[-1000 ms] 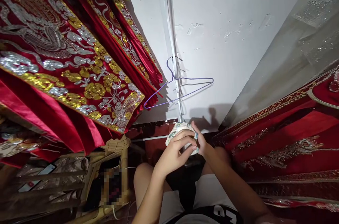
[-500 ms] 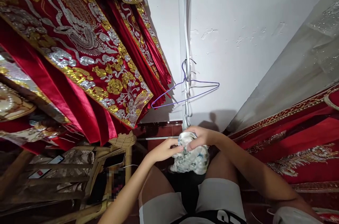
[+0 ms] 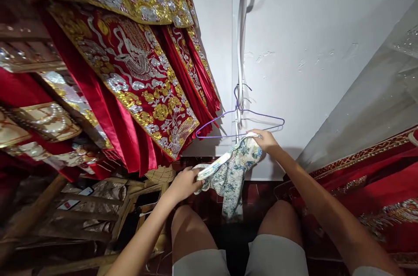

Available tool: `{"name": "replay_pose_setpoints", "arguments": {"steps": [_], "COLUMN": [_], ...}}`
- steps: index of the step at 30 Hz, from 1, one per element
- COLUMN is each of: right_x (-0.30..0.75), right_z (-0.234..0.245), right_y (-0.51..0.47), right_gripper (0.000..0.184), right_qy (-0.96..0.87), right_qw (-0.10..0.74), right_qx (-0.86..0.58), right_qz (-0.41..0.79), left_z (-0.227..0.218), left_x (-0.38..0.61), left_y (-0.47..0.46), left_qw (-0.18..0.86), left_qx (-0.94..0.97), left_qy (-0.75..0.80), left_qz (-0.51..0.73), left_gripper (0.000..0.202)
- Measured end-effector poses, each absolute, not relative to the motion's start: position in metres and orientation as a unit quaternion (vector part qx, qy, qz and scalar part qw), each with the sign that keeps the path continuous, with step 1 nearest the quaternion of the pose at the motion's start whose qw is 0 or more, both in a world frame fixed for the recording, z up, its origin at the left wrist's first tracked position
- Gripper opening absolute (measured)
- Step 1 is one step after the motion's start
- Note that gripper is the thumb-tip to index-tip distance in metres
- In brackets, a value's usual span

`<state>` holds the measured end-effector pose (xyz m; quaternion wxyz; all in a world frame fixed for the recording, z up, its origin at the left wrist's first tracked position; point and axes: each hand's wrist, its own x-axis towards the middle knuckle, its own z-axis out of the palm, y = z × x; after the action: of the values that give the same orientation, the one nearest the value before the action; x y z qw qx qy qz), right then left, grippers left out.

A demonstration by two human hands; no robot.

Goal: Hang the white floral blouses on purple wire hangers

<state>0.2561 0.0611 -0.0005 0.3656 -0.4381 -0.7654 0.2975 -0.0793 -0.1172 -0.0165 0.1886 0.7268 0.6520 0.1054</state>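
L hand (image 3: 185, 183) had its grip clamped on one end of the floral cloth (image 3: 233, 171), R hand (image 3: 266, 140) likewise on the other; white edge ran btwn them, rest hung down nr the purple hanger (image 3: 237, 105). Red embroidered garment (image 3: 140, 78) hung to L.

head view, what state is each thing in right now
Floral cloth, held in both hands, lower part hanging loose
Left hand, closed on the cloth's edge
Right hand, closed on the cloth's upper end
Purple hanger, hanging by its hook
Red embroidered fabric, hanging in folds
White wall, surface marked in places
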Motion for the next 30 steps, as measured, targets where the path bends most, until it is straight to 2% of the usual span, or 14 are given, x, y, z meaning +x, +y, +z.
{"name": "replay_pose_setpoints", "arguments": {"steps": [4, 8, 12, 17, 21, 25, 28, 30], "right_x": [0.285, 0.305, 0.314, 0.315, 0.304, 0.294, 0.291, 0.290], "right_z": [0.010, 0.023, 0.027, 0.018, 0.006, 0.006, 0.012, 0.017], "right_y": [0.038, 0.016, 0.008, 0.009, 0.010, 0.010, 0.006, 0.001], "right_gripper": [0.027, 0.022, 0.023, 0.028, 0.026, 0.022, 0.021, 0.023], "right_qy": [-0.748, -0.736, -0.729, -0.727, -0.753, -0.763, -0.757, -0.757], "right_qw": [0.369, 0.372, 0.392, 0.385, 0.370, 0.378, 0.377, 0.363], "right_qx": [-0.457, -0.472, -0.477, -0.492, -0.473, -0.451, -0.449, -0.439], "right_qz": [0.309, 0.312, 0.297, 0.287, 0.269, 0.267, 0.290, 0.320], "left_z": [0.000, 0.026, 0.045, 0.035, 0.018, 0.023, 0.043, 0.060], "left_x": [-0.073, -0.060, -0.049, -0.061, -0.078, -0.076, -0.065, -0.057], "left_y": [-0.094, -0.073, -0.067, -0.080, -0.099, -0.108, -0.097, -0.081], "left_qw": [0.109, 0.107, 0.106, 0.073, 0.097, 0.093, 0.091, 0.129], "left_qx": [0.743, 0.772, 0.792, 0.799, 0.778, 0.758, 0.735, 0.716], "left_qy": [0.622, 0.535, 0.503, 0.541, 0.584, 0.578, 0.561, 0.547], "left_qz": [0.222, 0.326, 0.330, 0.251, 0.210, 0.287, 0.369, 0.414], "left_gripper": [0.021, 0.024, 0.021, 0.008, 0.017, 0.017, 0.015, 0.015]}}
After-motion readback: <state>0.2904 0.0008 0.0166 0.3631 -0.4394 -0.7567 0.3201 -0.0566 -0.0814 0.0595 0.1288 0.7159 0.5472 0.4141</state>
